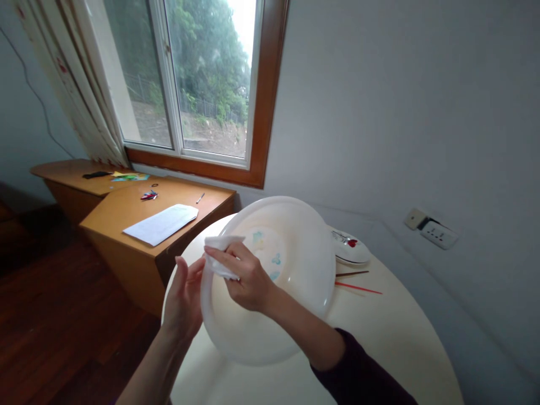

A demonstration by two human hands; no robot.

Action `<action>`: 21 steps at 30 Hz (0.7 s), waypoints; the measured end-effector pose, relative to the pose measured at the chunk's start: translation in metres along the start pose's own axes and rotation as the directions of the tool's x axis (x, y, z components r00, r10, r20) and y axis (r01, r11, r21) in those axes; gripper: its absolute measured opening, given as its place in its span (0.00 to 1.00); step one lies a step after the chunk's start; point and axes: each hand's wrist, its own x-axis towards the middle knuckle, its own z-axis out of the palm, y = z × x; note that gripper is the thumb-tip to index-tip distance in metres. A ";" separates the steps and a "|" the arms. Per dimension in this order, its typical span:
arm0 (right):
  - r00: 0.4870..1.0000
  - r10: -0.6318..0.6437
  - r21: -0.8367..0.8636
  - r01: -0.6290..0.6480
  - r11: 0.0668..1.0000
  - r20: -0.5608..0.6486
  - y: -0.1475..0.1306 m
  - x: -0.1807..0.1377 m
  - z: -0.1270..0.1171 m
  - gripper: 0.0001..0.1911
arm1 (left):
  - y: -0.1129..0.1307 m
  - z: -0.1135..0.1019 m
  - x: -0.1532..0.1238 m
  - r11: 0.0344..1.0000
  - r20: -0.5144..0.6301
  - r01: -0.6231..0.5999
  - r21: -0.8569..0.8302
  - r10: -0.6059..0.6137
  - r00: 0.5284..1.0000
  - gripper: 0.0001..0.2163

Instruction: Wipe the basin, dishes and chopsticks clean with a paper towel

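Observation:
A white plastic basin with a faded printed pattern inside is tilted up over the round table, its open side facing me. My left hand supports it at the left rim, the thumb sticking up and the fingers partly hidden behind the edge. In my right hand is a folded white cloth, pinched and pressed against the upper left rim. My right forearm crosses in front of the basin's inside.
On the round cream table, a plate with a red motif and chopsticks lie right of the basin. A wooden desk at left bears paper, a pen and small items. A socket is on the wall.

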 end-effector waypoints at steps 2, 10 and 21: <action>0.999 -0.004 -0.033 0.003 0.999 -0.041 0.002 0.008 -0.007 0.27 | -0.001 -0.001 0.001 0.999 0.010 -0.022 0.027 0.022 1.000 0.30; 0.996 -0.032 -0.165 0.019 0.986 -0.078 0.006 0.019 -0.019 0.23 | 0.000 0.001 0.005 0.975 -0.043 -0.102 0.199 0.113 0.993 0.10; 0.961 0.196 -0.593 -0.275 0.757 -0.195 0.052 0.024 -0.078 0.26 | 0.001 -0.003 0.005 0.979 -0.094 -0.070 0.189 0.089 0.992 0.12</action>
